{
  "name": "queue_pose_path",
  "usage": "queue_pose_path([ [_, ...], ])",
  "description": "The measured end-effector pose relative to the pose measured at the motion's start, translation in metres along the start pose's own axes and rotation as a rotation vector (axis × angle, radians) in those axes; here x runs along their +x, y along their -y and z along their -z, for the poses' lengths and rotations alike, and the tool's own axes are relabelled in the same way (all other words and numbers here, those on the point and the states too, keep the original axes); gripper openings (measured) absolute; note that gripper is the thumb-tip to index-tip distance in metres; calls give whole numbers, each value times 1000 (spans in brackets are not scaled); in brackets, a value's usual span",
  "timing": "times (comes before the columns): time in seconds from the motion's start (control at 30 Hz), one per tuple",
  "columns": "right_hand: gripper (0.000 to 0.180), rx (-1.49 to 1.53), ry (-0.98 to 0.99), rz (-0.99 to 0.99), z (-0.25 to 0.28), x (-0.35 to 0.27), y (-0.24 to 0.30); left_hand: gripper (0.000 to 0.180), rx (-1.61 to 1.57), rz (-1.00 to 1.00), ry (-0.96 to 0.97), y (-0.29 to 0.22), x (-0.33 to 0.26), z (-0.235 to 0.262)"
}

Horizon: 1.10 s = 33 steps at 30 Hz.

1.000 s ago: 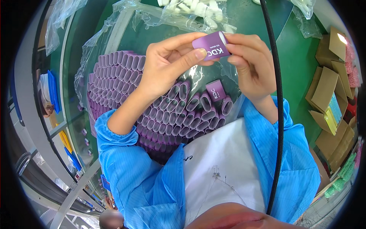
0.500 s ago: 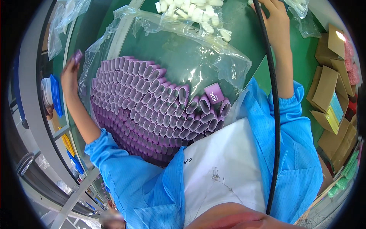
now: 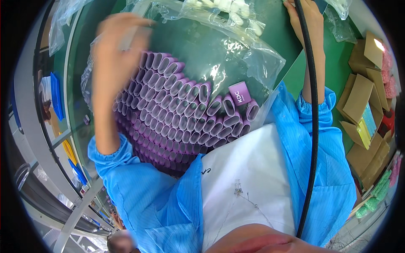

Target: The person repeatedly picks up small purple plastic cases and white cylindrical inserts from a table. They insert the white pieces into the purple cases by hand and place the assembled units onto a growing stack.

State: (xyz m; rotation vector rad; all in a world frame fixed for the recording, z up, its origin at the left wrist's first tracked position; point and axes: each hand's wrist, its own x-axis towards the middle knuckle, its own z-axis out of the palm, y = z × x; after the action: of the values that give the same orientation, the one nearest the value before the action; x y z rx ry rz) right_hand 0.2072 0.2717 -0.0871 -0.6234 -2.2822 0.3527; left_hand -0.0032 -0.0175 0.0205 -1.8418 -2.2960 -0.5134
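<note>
My left hand (image 3: 122, 44) is smeared by motion above the far left part of a large batch of purple oval sleeves (image 3: 168, 101); its finger pose is unclear. The sleeves stand packed in rows, open ends up. One purple sleeve (image 3: 240, 93) lies on its side at the right end of the rows. My right hand (image 3: 307, 19) is at the top edge with bent, closed fingers; the frame edge and a black cable hide what they may hold. Left of it lies a heap of small white pieces (image 3: 236, 8) on clear plastic film (image 3: 253, 55).
A black cable (image 3: 314, 105) hangs down in front of my right arm. Open cardboard boxes (image 3: 358, 97) stand to the right, some with coloured contents. On the green strip at the left lies a small purple piece (image 3: 86, 119), near a metal rail (image 3: 69, 71).
My left hand has swung right from the green strip to above the sleeves, and the purple piece it held is gone from view in it. My right hand has shifted slightly.
</note>
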Motion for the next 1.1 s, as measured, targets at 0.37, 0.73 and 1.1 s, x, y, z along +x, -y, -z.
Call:
queue_pose_path([
  [0.37,8,179,-67,-98,2,-2,17,31,-560,-562,770,-99,25,-80],
  [0.73,19,870,62,68,34,-49,106,31,-1240,353,186,-73,0,-53],
  [1.1,19,727,-5,152,28,-51,117,33,-807,155,-26,-82,-4,-63],
])
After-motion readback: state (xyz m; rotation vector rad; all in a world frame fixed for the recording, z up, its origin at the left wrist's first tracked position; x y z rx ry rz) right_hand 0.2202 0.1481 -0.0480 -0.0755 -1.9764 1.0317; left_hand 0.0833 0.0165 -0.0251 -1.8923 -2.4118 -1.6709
